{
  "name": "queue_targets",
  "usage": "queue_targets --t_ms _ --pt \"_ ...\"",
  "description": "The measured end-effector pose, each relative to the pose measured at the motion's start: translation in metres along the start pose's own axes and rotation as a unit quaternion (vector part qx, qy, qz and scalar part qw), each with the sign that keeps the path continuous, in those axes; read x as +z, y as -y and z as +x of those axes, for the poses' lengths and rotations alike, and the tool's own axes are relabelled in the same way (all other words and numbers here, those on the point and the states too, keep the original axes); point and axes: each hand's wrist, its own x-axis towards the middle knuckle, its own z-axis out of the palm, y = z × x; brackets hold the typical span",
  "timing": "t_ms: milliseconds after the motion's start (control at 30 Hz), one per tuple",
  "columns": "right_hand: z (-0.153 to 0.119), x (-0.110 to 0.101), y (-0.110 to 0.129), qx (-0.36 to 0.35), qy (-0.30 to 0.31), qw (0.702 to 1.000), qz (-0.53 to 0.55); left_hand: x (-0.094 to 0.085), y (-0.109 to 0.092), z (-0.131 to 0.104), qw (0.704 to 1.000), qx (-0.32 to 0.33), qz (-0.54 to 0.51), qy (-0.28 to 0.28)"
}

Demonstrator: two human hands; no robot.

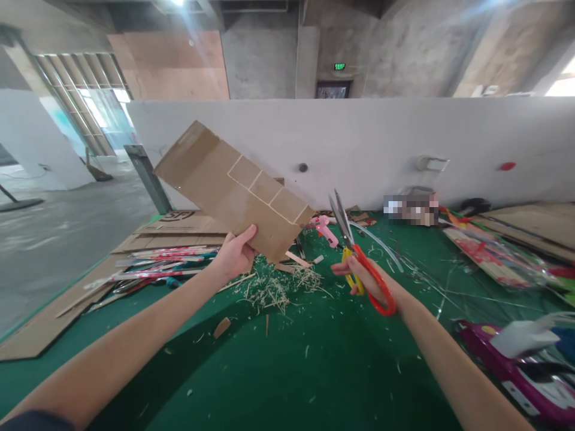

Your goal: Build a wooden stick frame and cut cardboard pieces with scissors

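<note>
My left hand (pixel 234 256) grips a flat piece of cardboard (pixel 211 173) by its lower edge, thumb on the near face. The board is tilted in the air, and pale lines mark several boxes along its upper right side. In my right hand (pixel 357 272) is a pair of scissors (pixel 344 221) with one red and one yellow handle loop. Their blades point up and stand slightly apart, to the right of the cardboard and not touching it. Below the board, a heap of thin pale shavings (pixel 274 293) lies on the green tabletop (pixel 269 383).
A pink glue gun (pixel 326 230) lies behind the scissors. Cardboard sheets (pixel 90 287) and packaged sticks (pixel 166 260) lie at left. A purple power strip (pixel 507 371) with a white plug sits at right front, near plastic-wrapped materials (pixel 494 257). A white partition (pixel 251 131) stands behind the table.
</note>
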Motion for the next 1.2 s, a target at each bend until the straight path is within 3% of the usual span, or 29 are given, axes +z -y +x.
queue_targets --t_ms 133,267,433,633,900,1033,1200 --pt "0.004 -0.011 0.001 0.015 0.045 0.996 -0.074 -0.007 -0.002 0.007 1.0 -0.004 -0.017 -0.021" --pt "0.003 -0.012 0.004 0.024 0.091 0.989 -0.112 -0.007 -0.001 0.006 1.0 -0.013 -0.026 -0.008" --pt "-0.002 -0.003 0.006 -0.009 0.075 0.99 -0.118 0.001 -0.003 -0.002 0.997 -0.046 -0.035 0.046" --pt "0.0 -0.008 0.006 -0.012 0.091 0.984 -0.152 -0.004 -0.01 0.006 0.999 -0.021 -0.048 0.013" --pt "-0.008 -0.009 0.009 -0.057 0.088 0.983 -0.152 0.0 -0.006 0.001 1.0 -0.01 -0.012 0.021" --pt "-0.009 -0.009 0.012 -0.055 0.118 0.976 -0.177 0.003 -0.004 -0.004 0.999 -0.014 0.003 0.029" --pt "-0.007 -0.009 0.011 -0.051 0.112 0.977 -0.175 0.001 -0.003 -0.004 0.999 -0.017 0.018 0.023"
